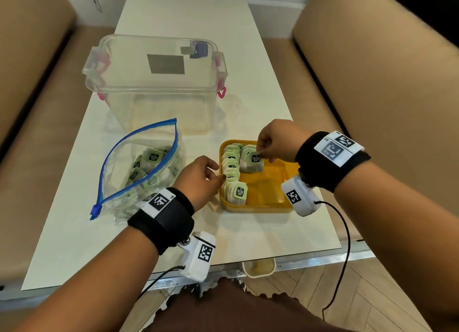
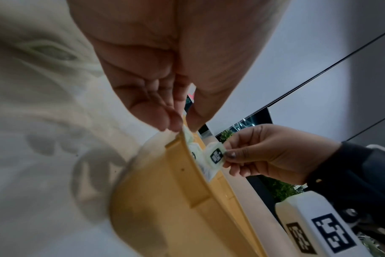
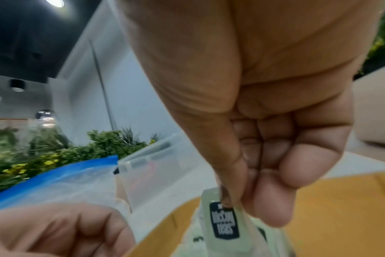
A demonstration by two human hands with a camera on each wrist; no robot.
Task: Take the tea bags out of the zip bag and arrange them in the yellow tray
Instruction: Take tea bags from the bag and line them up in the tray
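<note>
Table [image 1: 173, 16] first, long and pale, with beige seats on both sides; the person sits at its near end so everything is within reach. Farther back stands a clear storage box [image 1: 154, 83] with pink clips, out of the working area. In front of it, to the left, lies the zip bag [image 1: 139, 167], its blue mouth left wide open, I think so that one hand can go in without help. Many tea bags [image 1: 150, 157] are inside it, so the task looks perhaps half done.

The yellow tray [image 1: 263, 208] sits just beside the bag on the right, which keeps each transfer short. Along its left wall a row of tea bags [image 1: 231, 172] stands on edge, packed close, and a second row begins at the far side; the right part of the tray floor is bare.

The right hand [image 1: 278, 142] has its fingers curled and pinches the green tag of one tea bag [image 1: 253, 160] between thumb and forefinger, lowering it into that second row. The left hand [image 1: 198, 177] reaches over the tray's left wall with thumb and fingertips brought together at the top of the first row, probably to keep the bags upright; whether it really pinches one I cannot tell, the wrist view is blurred there.
</note>
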